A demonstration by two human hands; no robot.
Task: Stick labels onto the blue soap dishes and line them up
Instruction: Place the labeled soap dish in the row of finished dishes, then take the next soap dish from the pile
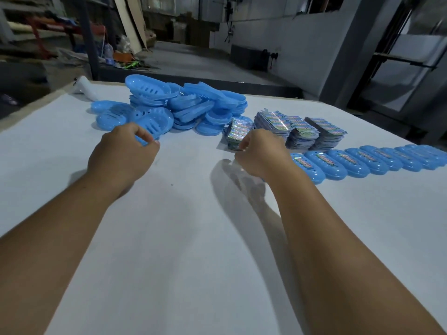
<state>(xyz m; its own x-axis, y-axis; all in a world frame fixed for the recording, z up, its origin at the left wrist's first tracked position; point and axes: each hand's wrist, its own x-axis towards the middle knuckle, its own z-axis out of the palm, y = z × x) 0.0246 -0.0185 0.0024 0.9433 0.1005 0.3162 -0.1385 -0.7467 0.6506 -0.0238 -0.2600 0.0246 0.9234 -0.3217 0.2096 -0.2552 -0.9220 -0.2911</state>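
Done: about ten labelled dishes lined up at right.
Left: unlabelled pile far on bench.
Hands: left hand pinched a dish; right hand pinched at label sheets.

bare forearms, no sleeves visible

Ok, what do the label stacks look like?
The label stacks are shiny holographic silver with small multicoloured print, clearest in the head view.

Left hand grips soap dish; right hand at label stack
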